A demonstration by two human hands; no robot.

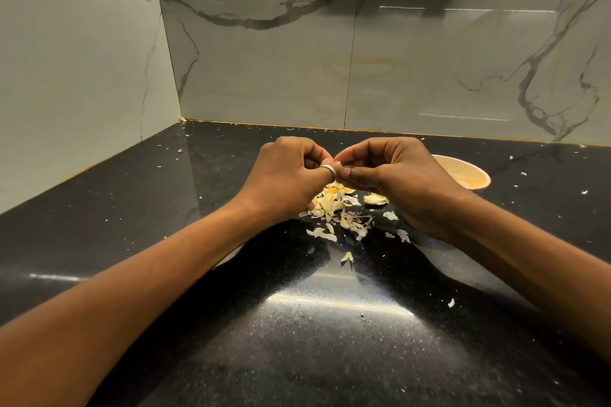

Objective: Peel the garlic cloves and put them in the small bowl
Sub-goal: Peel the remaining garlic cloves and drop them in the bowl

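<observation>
A black countertop [132, 208] is seen flecked with papery scraps, and a small bowl [476, 172] is set at its right, its contents not to be made out. Much peeling is judged done from the heap of shed skins [337, 211] near the bowl, though one piece [375, 199] beside the heap may be left. Above the heap a garlic clove [338, 162] is pinched between the fingertips of the left hand [291, 172] and right hand [396, 168], apparently mid-peel and not yet bowled.

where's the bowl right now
Head view: the bowl sits on the counter to the right, partly hidden behind the right hand, beyond the peel pile.
</observation>
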